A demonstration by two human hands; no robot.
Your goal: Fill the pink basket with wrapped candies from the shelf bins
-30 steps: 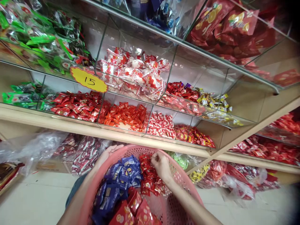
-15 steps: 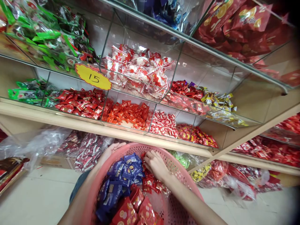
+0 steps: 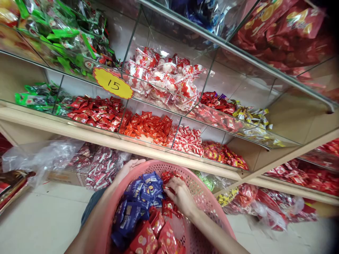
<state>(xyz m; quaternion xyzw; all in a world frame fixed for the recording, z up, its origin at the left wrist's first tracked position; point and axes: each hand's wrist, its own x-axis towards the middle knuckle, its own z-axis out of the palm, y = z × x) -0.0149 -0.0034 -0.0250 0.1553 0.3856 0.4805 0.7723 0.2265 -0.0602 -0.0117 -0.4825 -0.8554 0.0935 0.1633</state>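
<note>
Red pkts point(image 3: 168, 209), R hand point(image 3: 180, 194) atop

Pink basket point(image 3: 208, 194), 6 o'clk, dotted w/ rnd holes. Inside it: violet-blue pkts point(image 3: 131, 215) at 10, glossy red pkts point(image 3: 169, 208) at 12, bigger red pkts point(image 3: 144, 238) at 7 w/ orange-slice print. Beyond, 10 o'clk: yellow tag point(image 3: 113, 83), red wavy edge, black "15"; farther out, green-and-clear wrappers point(image 3: 63, 35). Red-and-white wrappers point(image 3: 166, 76), 12 o'clk; yellow-and-white wrappers point(image 3: 253, 116), 3. Floor tiles point(image 3: 53, 208), 8 o'clk: off-white.
</note>
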